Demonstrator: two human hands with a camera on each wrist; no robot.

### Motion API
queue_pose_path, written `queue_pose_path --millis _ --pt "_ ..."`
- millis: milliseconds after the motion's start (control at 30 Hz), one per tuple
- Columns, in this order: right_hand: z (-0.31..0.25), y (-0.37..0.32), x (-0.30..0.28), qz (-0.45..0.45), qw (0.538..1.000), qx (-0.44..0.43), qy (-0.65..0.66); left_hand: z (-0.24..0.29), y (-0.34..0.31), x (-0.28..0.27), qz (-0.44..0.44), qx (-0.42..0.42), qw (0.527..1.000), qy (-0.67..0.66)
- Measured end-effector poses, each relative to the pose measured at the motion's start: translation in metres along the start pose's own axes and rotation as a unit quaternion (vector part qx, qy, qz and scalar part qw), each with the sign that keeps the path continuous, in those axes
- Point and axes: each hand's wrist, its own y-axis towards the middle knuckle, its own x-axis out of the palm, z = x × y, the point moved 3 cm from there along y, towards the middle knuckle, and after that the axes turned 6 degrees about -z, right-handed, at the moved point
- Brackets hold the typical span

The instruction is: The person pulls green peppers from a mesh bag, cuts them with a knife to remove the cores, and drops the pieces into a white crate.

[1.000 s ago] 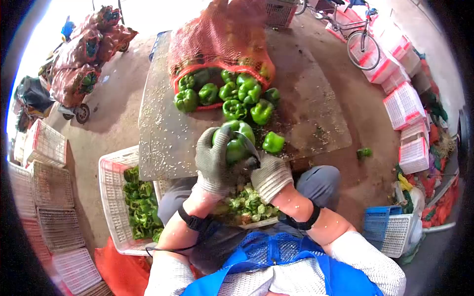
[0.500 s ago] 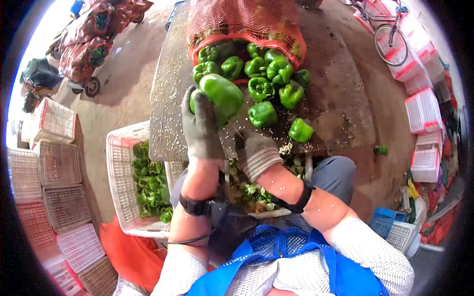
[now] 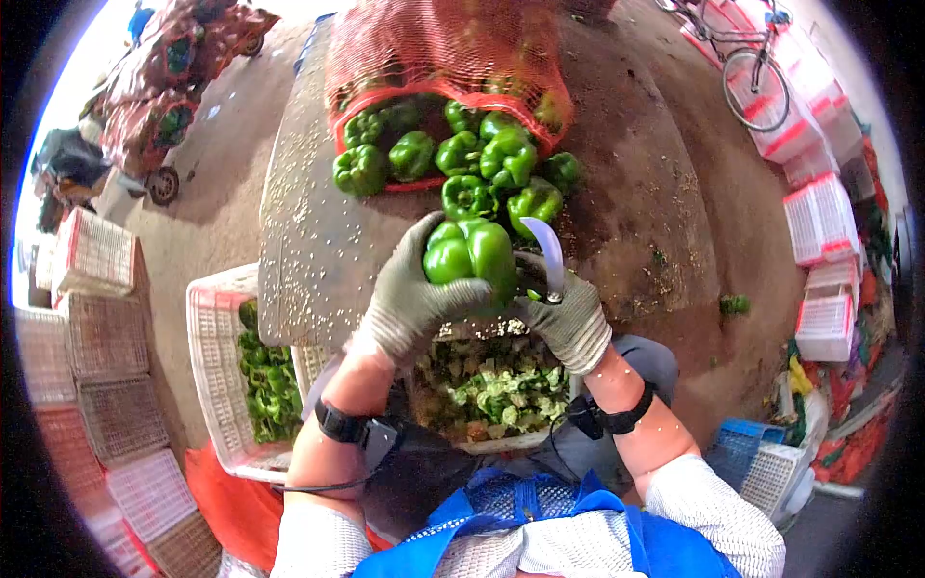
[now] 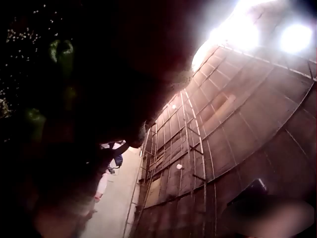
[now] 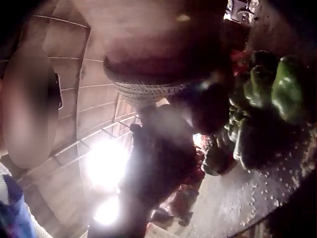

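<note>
The gloved left hand point(image 3: 405, 294) grips a large green pepper point(image 3: 472, 258) from its left, thumb across the near side. Close by on the right, the gloved right hand point(image 3: 568, 318) holds a knife point(image 3: 548, 252), its curved blade pointing up and away; fingers of this hand are near or against the pepper, contact unclear. More green peppers point(image 3: 508, 157) spill from a red mesh bag point(image 3: 453, 48) onto the board point(image 3: 318, 222). The left wrist view is mostly dark. In the right wrist view a knitted cuff point(image 5: 143, 90) and peppers point(image 5: 288, 91) show.
A white crate point(image 3: 217, 385) with green peppers stands at left; another container between the legs holds pale green pieces point(image 3: 501, 390). Stacked crates point(image 3: 120, 414) line the far left, others point(image 3: 819, 226) the right, near a bicycle point(image 3: 756, 87). Loaded sacks point(image 3: 145, 120) stand upper left.
The left hand, earlier raised with straighter fingers beside a pepper, now curls round one held lower. The right hand has moved right, showing the blade. The loose pepper at the board's right is out of sight.
</note>
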Motion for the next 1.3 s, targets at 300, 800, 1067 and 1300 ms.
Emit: queue_pose_path --millis 300,800,1067,1300 --pt "0.041 0.015 0.004 -0.052 0.971 -0.035 0.231 -0.010 0.014 0.040 -0.014 -0.033 0.998 0.047" --pt "0.053 0.000 -0.018 -0.032 0.996 0.069 0.047 -0.065 0.032 0.052 -0.126 -0.118 0.973 -0.153" --pt "0.034 -0.010 -0.034 -0.070 0.980 0.054 0.181 -0.089 0.010 0.048 -0.144 -0.234 0.884 -0.379" --pt "0.045 -0.020 -0.028 -0.139 0.893 0.123 0.410 -0.063 0.021 0.057 -0.181 -0.067 0.738 -0.647"
